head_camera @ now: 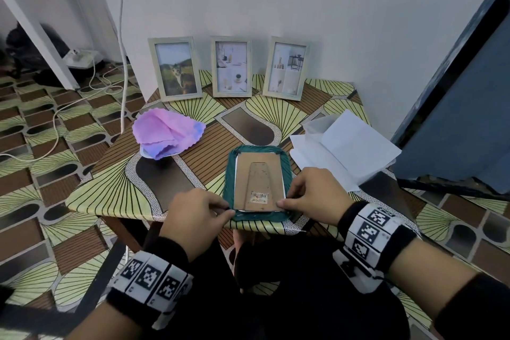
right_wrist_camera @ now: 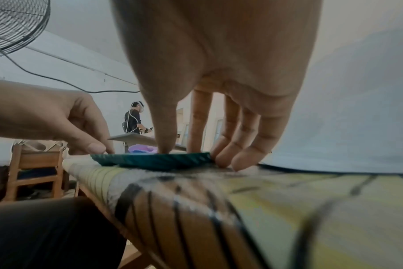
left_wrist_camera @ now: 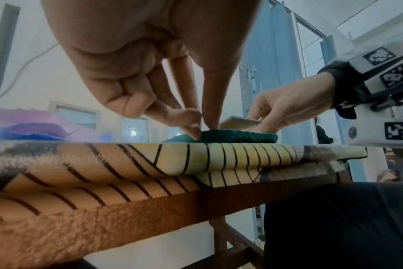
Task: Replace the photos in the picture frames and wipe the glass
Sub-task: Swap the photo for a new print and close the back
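Observation:
A dark green picture frame (head_camera: 230, 174) lies face down near the front edge of the patterned table (head_camera: 116, 190). A brown cardboard backing (head_camera: 259, 174) with a stand flap sits in it, white paper showing at its edges. My left hand (head_camera: 230, 210) pinches the frame's near left corner between thumb and index finger (left_wrist_camera: 197, 130). My right hand (head_camera: 285, 199) grips the backing's near right corner, thumb on top. In the right wrist view the thumb (right_wrist_camera: 165, 145) presses down inside the frame (right_wrist_camera: 154, 160), and the other fingers curl against its right side. The backing's (left_wrist_camera: 237, 120) edge looks raised.
Three pale frames (head_camera: 176, 69), (head_camera: 231, 69), (head_camera: 285, 69) holding photos lean on the wall at the back. A pink-purple cloth (head_camera: 165, 130) rests on a white dish at the left. Loose white sheets (head_camera: 345, 146) lie at the right, beside a dark blue panel (head_camera: 455, 119).

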`<action>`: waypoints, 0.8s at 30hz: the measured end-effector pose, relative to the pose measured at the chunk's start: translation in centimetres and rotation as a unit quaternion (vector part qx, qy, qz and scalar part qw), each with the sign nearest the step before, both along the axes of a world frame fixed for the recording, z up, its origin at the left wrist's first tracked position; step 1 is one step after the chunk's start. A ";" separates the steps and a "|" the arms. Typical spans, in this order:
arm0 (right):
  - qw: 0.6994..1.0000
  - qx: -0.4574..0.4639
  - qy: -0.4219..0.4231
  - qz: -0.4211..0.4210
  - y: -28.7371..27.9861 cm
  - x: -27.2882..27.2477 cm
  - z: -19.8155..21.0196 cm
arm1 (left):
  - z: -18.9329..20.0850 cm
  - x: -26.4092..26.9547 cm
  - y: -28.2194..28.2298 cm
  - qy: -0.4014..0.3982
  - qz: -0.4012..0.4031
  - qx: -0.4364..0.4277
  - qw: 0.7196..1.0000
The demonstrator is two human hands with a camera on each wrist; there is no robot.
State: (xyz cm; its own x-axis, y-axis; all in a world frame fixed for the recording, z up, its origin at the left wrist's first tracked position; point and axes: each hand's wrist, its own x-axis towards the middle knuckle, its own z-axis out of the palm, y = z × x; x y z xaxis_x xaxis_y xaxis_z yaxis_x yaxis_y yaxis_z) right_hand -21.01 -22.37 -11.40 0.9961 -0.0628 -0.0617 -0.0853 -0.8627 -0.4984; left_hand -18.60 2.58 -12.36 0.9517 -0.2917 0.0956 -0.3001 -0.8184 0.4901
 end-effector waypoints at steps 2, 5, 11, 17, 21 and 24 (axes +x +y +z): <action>1.000 -0.001 0.012 -0.001 0.1 0.2 0.1 | 0.1 0.0 -0.2 0.010 0.005 -0.001 1.000; 1.000 -0.017 0.019 -0.002 0.3 0.4 0.2 | 0.4 0.0 -0.5 0.023 0.019 -0.006 1.000; 1.000 -0.007 0.020 -0.016 0.0 0.4 -0.2 | 0.3 0.0 -0.8 0.016 0.031 0.005 0.999; 0.999 -0.001 0.026 -0.019 -0.2 0.7 -0.3 | 0.1 0.6 -0.7 0.048 0.045 -0.031 0.997; 0.999 0.000 0.027 -0.020 -0.2 0.8 -0.2 | -0.2 1.3 0.0 0.136 0.032 -0.135 0.981; 0.999 0.004 0.027 -0.023 -0.2 0.8 -0.2 | -0.4 1.4 0.3 0.159 0.026 -0.169 0.972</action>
State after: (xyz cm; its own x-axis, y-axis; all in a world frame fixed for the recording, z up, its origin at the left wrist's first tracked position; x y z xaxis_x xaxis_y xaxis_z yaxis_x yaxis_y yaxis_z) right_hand -20.21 -22.56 -11.60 0.9875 -0.1071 -0.1160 -0.1511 -0.8535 -0.4986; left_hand -17.15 2.83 -12.74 0.9613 -0.2463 -0.1237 -0.0526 -0.6046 0.7948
